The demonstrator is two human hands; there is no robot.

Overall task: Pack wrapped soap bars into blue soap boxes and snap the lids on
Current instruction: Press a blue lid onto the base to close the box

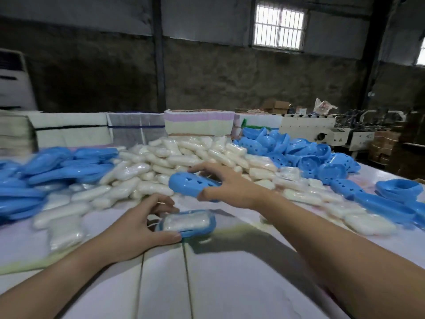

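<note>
A barred window (pixel 279 27) glows at 1 o'clock, a white cooler unit (pixel 13 81) stands at 9 o'clock, bundled cloth stacks (pixel 197 123) line the worktop's (pixel 230 284) far edge, and a machine (pixel 322 132) sits at 3 o'clock.

Surface (pixel 230 284): pale, covered in a whitish sheet with long seams running toward the viewer; faint yellowish stains near the middle.
Centre heap: wrapped soap bars (pixel 184 155) in clear film, piled high and spilling left and right along the surface.
Left side: blue lids (pixel 57 166), smooth and shallow, stacked loosely beside the soap.
Right side: blue perforated box halves (pixel 310 157) in a mound, more scattered toward the right edge.
Near front: one blue box base (pixel 195 231) with a wrapped bar inside, sitting on the sheet.
Back edge: bundled stacks of pale flat material (pixel 197 123) in a row.
</note>
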